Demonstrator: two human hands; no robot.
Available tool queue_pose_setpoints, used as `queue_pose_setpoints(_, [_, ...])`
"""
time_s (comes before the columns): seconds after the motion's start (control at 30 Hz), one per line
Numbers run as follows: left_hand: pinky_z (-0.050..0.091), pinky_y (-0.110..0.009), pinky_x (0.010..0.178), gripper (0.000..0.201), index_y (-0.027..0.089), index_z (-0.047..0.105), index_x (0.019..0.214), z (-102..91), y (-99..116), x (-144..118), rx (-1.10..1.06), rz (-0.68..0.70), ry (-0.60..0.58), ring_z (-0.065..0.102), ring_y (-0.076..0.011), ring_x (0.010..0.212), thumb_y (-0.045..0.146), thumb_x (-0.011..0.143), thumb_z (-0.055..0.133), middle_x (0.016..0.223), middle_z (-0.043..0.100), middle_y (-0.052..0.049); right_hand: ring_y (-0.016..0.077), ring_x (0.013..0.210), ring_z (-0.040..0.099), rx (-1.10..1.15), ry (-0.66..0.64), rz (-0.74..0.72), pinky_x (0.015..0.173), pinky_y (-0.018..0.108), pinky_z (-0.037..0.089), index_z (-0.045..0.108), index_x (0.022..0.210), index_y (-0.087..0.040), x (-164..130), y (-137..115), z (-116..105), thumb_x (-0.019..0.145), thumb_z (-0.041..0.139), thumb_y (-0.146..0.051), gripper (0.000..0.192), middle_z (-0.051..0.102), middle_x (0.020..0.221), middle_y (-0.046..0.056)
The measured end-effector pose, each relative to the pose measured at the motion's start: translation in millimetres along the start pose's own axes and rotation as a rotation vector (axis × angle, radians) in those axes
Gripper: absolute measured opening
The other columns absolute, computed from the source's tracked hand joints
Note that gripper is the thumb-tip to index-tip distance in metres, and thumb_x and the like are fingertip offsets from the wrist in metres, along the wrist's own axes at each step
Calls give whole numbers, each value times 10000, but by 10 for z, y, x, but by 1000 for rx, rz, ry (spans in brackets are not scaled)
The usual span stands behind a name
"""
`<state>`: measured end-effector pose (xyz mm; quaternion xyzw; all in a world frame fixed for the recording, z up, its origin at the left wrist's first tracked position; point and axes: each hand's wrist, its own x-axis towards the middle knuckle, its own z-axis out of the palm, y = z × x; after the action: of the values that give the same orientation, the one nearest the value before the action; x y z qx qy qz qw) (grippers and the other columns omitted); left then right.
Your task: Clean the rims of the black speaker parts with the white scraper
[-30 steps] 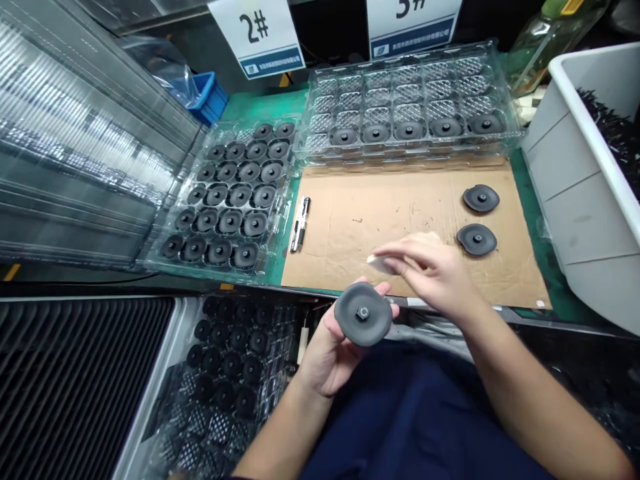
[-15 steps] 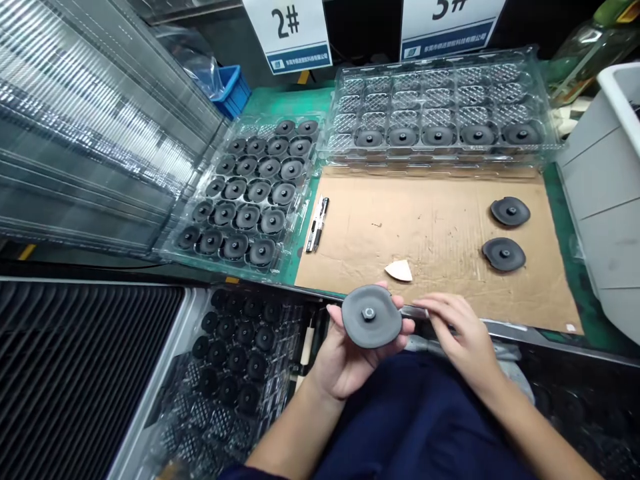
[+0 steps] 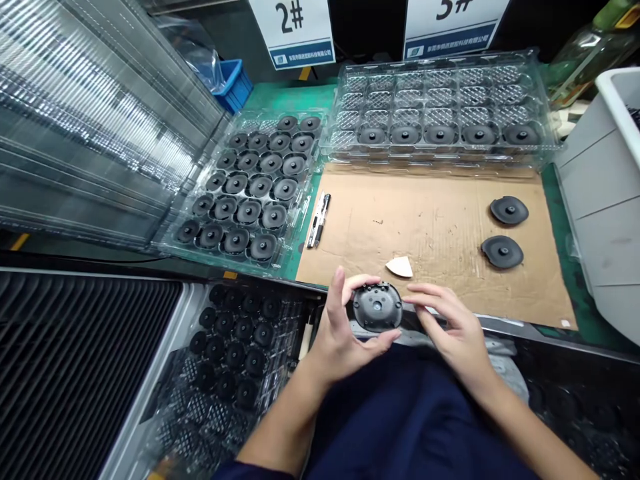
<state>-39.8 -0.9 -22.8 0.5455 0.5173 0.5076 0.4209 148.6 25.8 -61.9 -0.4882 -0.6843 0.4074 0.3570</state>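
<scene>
My left hand (image 3: 343, 333) and my right hand (image 3: 450, 327) both hold one black round rubber disc (image 3: 377, 307) just in front of the table's near edge, above my lap. The disc's ribbed underside faces up. Left fingers wrap its left rim and right fingertips pinch its right rim. A small white wedge-shaped piece (image 3: 399, 267) lies on the brown cardboard sheet (image 3: 435, 233) just beyond the disc. Two more black discs (image 3: 502, 252) (image 3: 509, 210) rest on the cardboard at the right.
A clear blister tray (image 3: 250, 193) full of discs sits at the left, another tray (image 3: 440, 107) with one filled row at the back. Two pens (image 3: 317, 221) lie between them. A grey bin (image 3: 605, 193) stands right. A lower tray (image 3: 235, 347) of discs and stacked empty trays (image 3: 90, 133) are left.
My right hand set the white wedge down on the cardboard, then came back to the disc. The disc has been flipped from its smooth face to its ribbed underside.
</scene>
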Motion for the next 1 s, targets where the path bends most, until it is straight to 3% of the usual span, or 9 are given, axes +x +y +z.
queue_pose_setpoints(0.13, [330,-422,1016,1030,244,145,1416,-5,0,-18,51,22,-50,533,-255,1098,63,617,769,1198,571,-130,179,961,565,153,81,9,810,329,472,653,1026,-277,14,-164,-122,829,594,-182,227,605,1057,49])
queue_pose_setpoints(0.27, [342,-404,1006,1103,256,30,1446,20,3,-25,18,-6,-114,541,-245,1076,87,639,762,1172,568,-113,152,835,589,274,-181,38,763,311,484,641,1085,-292,115,-326,-221,827,616,-220,268,661,881,19])
queue_pose_setpoints(0.47, [373,-374,978,1082,196,84,1463,15,16,-4,-76,-162,-197,565,-264,1053,191,638,784,1165,565,-130,130,730,632,558,-531,276,666,257,507,676,1028,-219,330,-408,-274,769,687,-317,278,688,812,21])
queue_pose_setpoints(0.53, [394,-382,961,1091,219,77,1467,4,17,7,-110,-182,-231,581,-274,1035,231,639,787,1288,484,-157,107,686,634,682,-598,344,643,231,509,681,1001,-214,369,-403,-278,738,717,-277,273,686,775,2])
queue_pose_setpoints(0.67, [407,-366,965,1009,272,245,1438,-5,23,38,-163,-208,-265,599,-271,1024,274,603,811,1511,168,-140,83,661,631,837,-667,425,651,209,516,691,938,-206,400,-395,-281,708,734,-189,234,688,743,-19])
queue_pose_setpoints(0.73, [404,-367,976,1055,292,236,1440,-1,19,55,-198,-249,-288,598,-276,1037,265,569,831,1528,121,-130,80,666,634,865,-675,441,655,203,518,693,850,-192,393,-386,-283,701,739,-180,157,691,745,-17])
queue_pose_setpoints(0.8, [397,-386,984,1150,297,116,1463,6,8,68,-232,-295,-325,606,-276,1026,238,567,834,1471,278,-153,87,681,641,845,-667,439,659,206,521,676,757,-171,370,-373,-285,709,735,-200,81,690,748,-5])
queue_pose_setpoints(0.9, [370,-407,1001,1177,243,10,1471,19,-15,81,-245,-322,-343,600,-277,1040,208,609,811,1197,574,-134,100,711,653,773,-590,448,672,210,526,665,740,-162,321,-352,-286,719,731,-226,95,691,761,10])
queue_pose_setpoints(1.0, [345,-394,1013,1160,220,68,1470,22,-42,105,-262,-294,-290,561,-278,1097,185,590,822,1106,624,-114,95,726,665,778,-507,508,687,194,524,676,811,-190,287,-323,-274,704,746,-208,129,703,780,-3])
